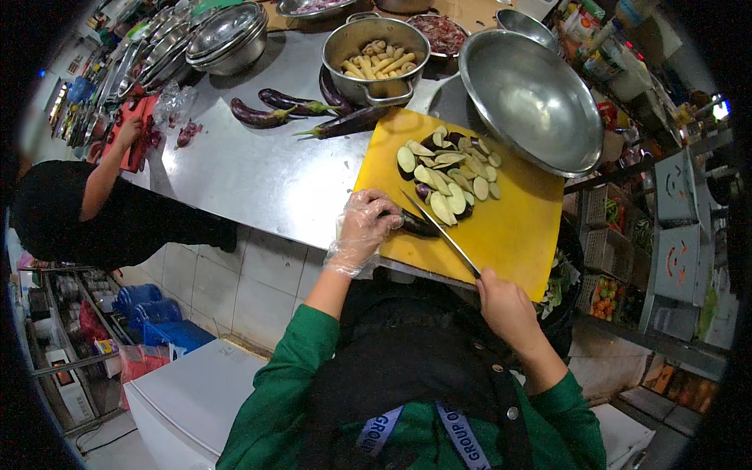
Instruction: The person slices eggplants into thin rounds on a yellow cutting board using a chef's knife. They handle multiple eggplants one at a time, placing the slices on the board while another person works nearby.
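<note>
My left hand [370, 226], in a clear plastic glove, grips a dark eggplant [416, 225] that lies on the yellow cutting board [511, 235]. In my bare right hand [510, 302] is the handle of a kitchen knife [442, 234], its blade slanting across the board against the eggplant's right part. Part of the eggplant is hidden under my fingers and behind the blade. Just beyond the knife lies a pile of oblique eggplant slices [452, 170], pale inside with purple skin. Several whole eggplants [261, 114] rest on the steel table [276, 176] past the board's far left corner.
A big steel bowl [531, 106] overhangs the board's far right corner. Behind stand a pot of pale, finger-like pieces [376, 59] and a bowl of raw meat [439, 34]. To the left, another person's hand [130, 130] works over a red board [132, 147]. Lidded steel pans [229, 38] stand nearby.
</note>
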Available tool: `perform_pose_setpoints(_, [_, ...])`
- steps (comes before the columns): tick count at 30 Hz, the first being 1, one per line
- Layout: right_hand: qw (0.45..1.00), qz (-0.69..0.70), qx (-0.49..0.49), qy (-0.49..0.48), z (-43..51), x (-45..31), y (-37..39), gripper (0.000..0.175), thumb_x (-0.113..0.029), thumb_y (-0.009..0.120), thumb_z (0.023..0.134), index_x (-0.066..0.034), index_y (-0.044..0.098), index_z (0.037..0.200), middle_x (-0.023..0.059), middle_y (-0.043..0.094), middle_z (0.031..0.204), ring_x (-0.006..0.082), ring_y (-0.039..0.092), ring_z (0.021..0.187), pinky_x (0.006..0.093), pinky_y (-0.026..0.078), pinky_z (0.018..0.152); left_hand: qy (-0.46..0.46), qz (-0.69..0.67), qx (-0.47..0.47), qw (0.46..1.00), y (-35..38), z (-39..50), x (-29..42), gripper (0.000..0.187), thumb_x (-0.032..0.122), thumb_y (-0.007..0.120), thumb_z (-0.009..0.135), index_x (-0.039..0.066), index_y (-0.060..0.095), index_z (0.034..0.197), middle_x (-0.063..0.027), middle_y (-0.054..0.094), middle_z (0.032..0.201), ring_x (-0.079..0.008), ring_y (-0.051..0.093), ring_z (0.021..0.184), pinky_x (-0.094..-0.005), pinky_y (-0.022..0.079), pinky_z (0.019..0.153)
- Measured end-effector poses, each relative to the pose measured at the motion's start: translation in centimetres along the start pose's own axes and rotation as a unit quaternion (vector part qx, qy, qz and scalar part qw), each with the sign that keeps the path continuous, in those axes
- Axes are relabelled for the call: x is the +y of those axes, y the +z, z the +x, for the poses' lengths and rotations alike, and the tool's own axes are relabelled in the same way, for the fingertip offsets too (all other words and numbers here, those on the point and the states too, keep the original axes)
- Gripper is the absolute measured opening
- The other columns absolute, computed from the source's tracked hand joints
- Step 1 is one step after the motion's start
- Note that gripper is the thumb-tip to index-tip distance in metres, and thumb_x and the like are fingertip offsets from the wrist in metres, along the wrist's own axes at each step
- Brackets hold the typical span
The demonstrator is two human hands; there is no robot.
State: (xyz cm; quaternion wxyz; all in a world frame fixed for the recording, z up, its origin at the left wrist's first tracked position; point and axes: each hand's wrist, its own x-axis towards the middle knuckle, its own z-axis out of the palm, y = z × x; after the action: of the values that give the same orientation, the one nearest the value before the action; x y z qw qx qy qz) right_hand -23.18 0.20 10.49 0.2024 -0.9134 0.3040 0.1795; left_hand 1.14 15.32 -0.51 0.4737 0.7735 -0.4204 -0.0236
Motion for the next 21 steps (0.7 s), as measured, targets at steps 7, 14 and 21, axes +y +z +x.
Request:
perform_pose_setpoints(7, [0.998, 0.033, 0.008, -0.045, 7.0, -2.4, 3.0, 0.021, -0.024, 0.041, 0.103, -0.0043, 0.049, 0.105, 0.0292, 0.067, 0.083, 0.0520, 0.065, 0.083, 0.0629, 0.050, 0.072, 0.044, 0.022, -0.026, 0.998, -0.6, 0.4, -0.5, 0.020, 0.016, 0.083, 0.074, 0.009, 0.070, 0.088, -0.0073, 0.067, 0.096, -0.0298, 0.060, 0.098, -0.0420, 0.049, 0.088])
perform_pose_setpoints(14, [0.999, 0.010, 0.024, -0.048, 2.8, -0.6, -0.1, 0.015, -0.020, 0.046, 0.102, -0.0049, 0.049, 0.099, 0.0264, 0.067, 0.080, 0.0487, 0.066, 0.077, 0.0605, 0.050, 0.067, 0.031, 0.006, 0.007, 0.999, 0.4, -0.1, -0.4, 0.022, 0.017, 0.084, 0.073, 0.010, 0.070, 0.089, -0.0074, 0.067, 0.098, -0.0304, 0.060, 0.099, -0.0426, 0.049, 0.088])
perform_pose_setpoints(21, [0.997, 0.028, 0.019, -0.063, 4.6, -1.4, 2.4, 0.018, -0.023, 0.049, 0.102, -0.0057, 0.050, 0.100, 0.0260, 0.068, 0.082, 0.0477, 0.067, 0.079, 0.0607, 0.050, 0.068, 0.024, -0.002, 0.038, 0.999, 1.1, -0.7, -0.7, 0.021, 0.017, 0.084, 0.073, 0.011, 0.070, 0.088, -0.0077, 0.068, 0.099, -0.0302, 0.060, 0.101, -0.0436, 0.048, 0.088])
